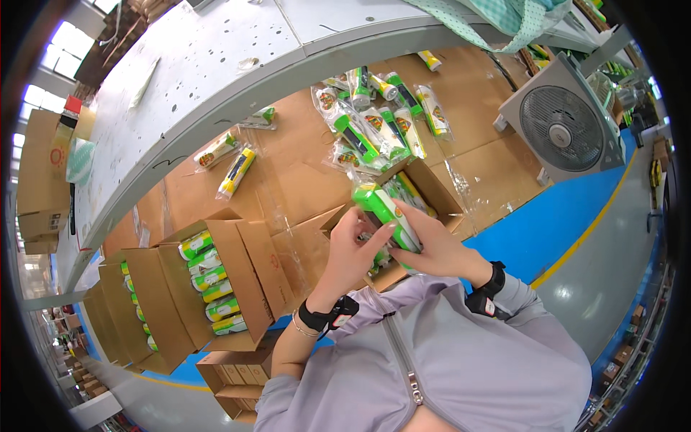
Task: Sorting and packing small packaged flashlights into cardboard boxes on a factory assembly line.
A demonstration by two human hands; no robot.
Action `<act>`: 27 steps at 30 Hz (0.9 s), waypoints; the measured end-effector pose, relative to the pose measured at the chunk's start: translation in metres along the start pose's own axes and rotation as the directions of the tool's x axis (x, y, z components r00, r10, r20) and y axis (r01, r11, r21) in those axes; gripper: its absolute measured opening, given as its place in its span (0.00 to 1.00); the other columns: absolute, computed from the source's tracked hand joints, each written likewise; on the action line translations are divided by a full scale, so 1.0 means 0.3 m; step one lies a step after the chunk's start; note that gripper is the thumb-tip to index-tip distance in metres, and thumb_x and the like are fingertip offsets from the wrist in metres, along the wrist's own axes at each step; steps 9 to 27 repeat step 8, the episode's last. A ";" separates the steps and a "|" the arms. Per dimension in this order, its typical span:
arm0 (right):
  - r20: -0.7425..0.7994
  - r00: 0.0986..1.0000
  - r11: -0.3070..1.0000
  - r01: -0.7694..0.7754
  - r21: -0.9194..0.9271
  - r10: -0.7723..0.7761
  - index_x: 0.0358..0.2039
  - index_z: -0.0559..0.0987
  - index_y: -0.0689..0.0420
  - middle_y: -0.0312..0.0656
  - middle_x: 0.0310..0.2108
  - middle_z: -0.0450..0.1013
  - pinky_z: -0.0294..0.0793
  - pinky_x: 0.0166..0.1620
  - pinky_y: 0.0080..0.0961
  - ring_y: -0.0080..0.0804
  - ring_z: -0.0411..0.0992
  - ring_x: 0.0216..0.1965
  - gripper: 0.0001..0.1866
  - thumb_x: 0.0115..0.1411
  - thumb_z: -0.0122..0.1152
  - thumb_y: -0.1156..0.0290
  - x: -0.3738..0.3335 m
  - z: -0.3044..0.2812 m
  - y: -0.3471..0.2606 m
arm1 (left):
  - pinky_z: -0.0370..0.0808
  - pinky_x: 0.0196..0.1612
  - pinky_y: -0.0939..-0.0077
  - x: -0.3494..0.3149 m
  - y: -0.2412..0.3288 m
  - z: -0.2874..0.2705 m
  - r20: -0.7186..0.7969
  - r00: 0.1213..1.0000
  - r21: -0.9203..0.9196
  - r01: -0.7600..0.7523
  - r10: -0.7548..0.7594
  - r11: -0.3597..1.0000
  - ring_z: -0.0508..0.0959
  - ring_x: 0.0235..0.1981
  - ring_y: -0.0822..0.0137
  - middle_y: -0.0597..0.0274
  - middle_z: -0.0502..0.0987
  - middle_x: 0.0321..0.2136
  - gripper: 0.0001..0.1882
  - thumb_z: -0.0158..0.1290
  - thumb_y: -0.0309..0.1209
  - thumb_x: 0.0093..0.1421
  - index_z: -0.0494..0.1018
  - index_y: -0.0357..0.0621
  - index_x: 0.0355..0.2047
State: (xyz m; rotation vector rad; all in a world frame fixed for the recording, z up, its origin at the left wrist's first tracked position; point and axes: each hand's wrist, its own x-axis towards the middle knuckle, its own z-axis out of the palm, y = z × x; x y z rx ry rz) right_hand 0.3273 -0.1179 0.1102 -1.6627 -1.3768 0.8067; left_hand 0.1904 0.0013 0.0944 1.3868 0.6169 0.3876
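Note:
Between my two hands is a plastic-wrapped green-and-white cylinder (386, 209), tilted above an open carton (450, 204). My right hand (432, 241) is closed around its right side and lower end. The fingers of my left hand (350, 248) are curled at its left side, with the thumb against it; part of the grip is hidden. Inside the carton beneath, more wrapped cylinders (403, 191) show, partly covered by my hands. Just beyond it lies a loose pile of similar wrapped cylinders (371, 133) in green, white and yellow.
Cardboard (288, 173) covers the work surface, with a yellow wrapped cylinder (236, 173) lying on it. Open cartons (248, 270) filled with cylinders stand at the left. A white shelf (216, 57) crosses the far side. At the right stands a grey box fan (561, 126).

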 end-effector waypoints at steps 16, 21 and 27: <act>0.624 0.658 0.906 -0.339 -0.253 0.421 0.58 0.62 0.54 0.50 0.40 0.73 0.70 0.44 0.31 0.39 0.72 0.39 0.36 0.47 0.61 0.64 0.106 -0.100 0.135 | 0.68 0.47 0.68 -0.115 -0.172 -0.182 -0.481 0.862 0.429 0.076 0.156 0.900 0.66 0.51 0.62 0.56 0.63 0.52 0.24 0.54 0.39 0.57 0.64 0.41 0.50; 0.624 0.658 0.906 -0.339 -0.253 0.421 0.58 0.62 0.54 0.50 0.40 0.73 0.70 0.44 0.31 0.39 0.72 0.39 0.36 0.47 0.61 0.64 0.106 -0.100 0.135 | 0.68 0.47 0.68 -0.115 -0.172 -0.182 -0.481 0.862 0.429 0.076 0.156 0.900 0.66 0.51 0.62 0.56 0.63 0.52 0.24 0.54 0.39 0.57 0.64 0.41 0.50; 0.624 0.658 0.906 -0.339 -0.253 0.421 0.58 0.62 0.54 0.50 0.40 0.73 0.70 0.44 0.31 0.39 0.72 0.39 0.36 0.47 0.61 0.64 0.106 -0.100 0.135 | 0.68 0.47 0.68 -0.115 -0.172 -0.182 -0.481 0.862 0.429 0.076 0.156 0.900 0.66 0.51 0.62 0.56 0.63 0.52 0.24 0.54 0.39 0.57 0.64 0.41 0.50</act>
